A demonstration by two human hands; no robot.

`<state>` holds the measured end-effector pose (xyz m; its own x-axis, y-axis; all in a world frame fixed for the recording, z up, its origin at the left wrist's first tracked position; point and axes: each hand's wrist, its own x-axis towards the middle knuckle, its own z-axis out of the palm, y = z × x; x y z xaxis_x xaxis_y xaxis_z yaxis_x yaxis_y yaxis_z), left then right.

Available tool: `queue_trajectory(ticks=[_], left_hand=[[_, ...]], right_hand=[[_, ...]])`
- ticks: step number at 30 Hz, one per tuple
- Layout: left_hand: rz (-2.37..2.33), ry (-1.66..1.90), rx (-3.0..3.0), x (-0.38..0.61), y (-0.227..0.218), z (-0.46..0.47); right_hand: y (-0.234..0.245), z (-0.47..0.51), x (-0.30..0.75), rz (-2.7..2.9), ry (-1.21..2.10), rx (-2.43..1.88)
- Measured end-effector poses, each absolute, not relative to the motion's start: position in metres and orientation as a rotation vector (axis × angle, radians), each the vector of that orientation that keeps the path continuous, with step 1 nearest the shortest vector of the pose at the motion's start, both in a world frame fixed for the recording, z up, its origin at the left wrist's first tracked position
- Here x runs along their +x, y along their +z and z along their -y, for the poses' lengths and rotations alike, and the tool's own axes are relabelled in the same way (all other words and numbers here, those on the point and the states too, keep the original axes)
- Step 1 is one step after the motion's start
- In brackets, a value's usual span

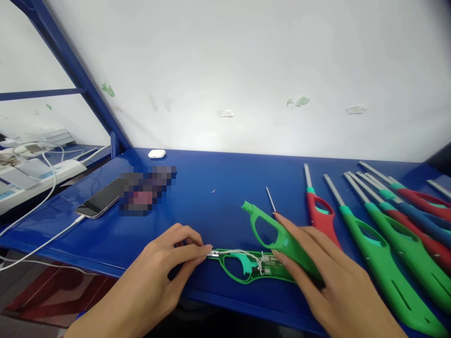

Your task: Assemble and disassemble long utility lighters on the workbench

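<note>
An opened green lighter half (243,274) lies on the blue table, showing a teal trigger (245,263), white wires (243,252) and a clear inner part. At its left end, my left hand (172,260) pinches the small metal nozzle piece (213,254) between thumb and fingers. The other green casing half (278,232) is gripped in my right hand (327,272), tilted above the right part of the opened lighter. Just beyond my right fingertips lies a thin metal shaft (270,198), its near end hidden by the hand.
Several long-necked lighters, among them a green one (391,267) and a red one (322,216), lie at right. A phone (104,197) with a white cable, a blurred-out item (148,192) and a white case (157,153) are at left. A tiny pin (213,191) lies mid-table.
</note>
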<state>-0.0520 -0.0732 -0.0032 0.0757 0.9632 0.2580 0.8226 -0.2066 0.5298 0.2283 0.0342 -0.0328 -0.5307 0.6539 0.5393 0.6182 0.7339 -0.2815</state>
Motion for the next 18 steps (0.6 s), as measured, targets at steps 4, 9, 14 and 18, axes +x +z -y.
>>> queue_trajectory(ticks=[4,9,14,18], left_hand=[[-1.815,0.816,2.135,-0.051,-0.003,0.073],[-1.83,0.834,2.124,-0.05,-0.004,0.073],[-1.809,0.836,2.081,-0.052,-0.004,0.075],[-1.817,0.812,1.998,-0.054,-0.004,0.073]], right_hand=[[-0.03,-0.032,0.233,2.123,0.191,-1.037],[-0.022,-0.031,0.236,2.245,0.283,-0.823],[-0.022,-0.031,0.234,2.371,0.296,-0.766],[-0.028,-0.031,0.235,2.447,0.295,-0.789]])
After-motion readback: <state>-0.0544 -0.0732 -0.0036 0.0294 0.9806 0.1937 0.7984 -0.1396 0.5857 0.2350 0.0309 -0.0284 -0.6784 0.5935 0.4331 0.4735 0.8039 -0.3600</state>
